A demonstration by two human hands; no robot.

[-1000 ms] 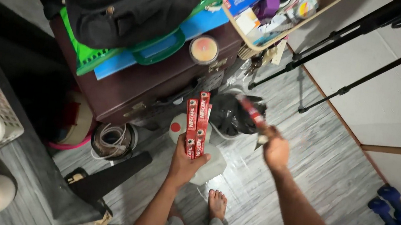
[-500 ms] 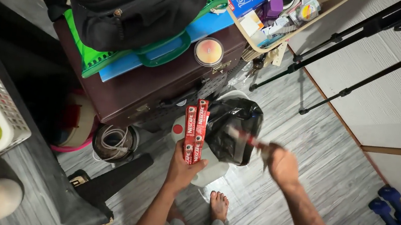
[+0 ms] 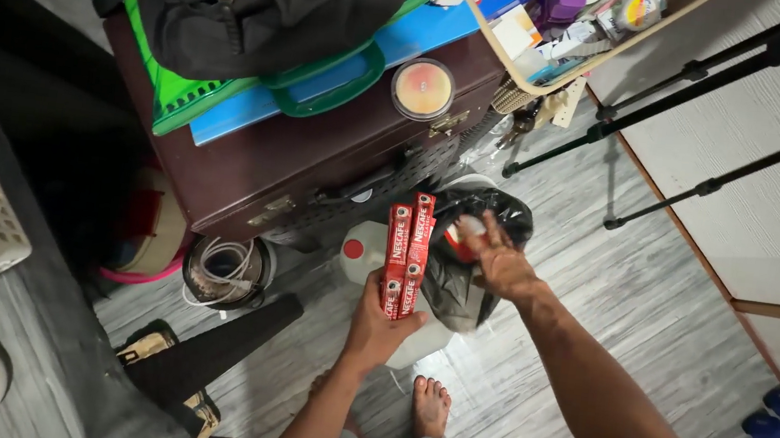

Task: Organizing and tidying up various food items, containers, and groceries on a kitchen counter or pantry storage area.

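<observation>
Head view: left hand (image 3: 380, 324) gripped two red sachet strips (image 3: 407, 253), long axis upright, pointing far. Right hand (image 3: 501, 261), just right of them, hovered fingers spread over black bag (image 3: 463, 266); possibly touching a small red-white item, unclear.

A single head-worn camera looks steeply down from above, along the person's own forearms toward the grey plank floor (image 3: 528, 382) and bare feet (image 3: 432, 408). It sits near enough that the left hand (image 3: 378, 320) and right hand (image 3: 503, 261) fill mid-frame, with a dark brown cabinet (image 3: 319, 157) ahead.
</observation>
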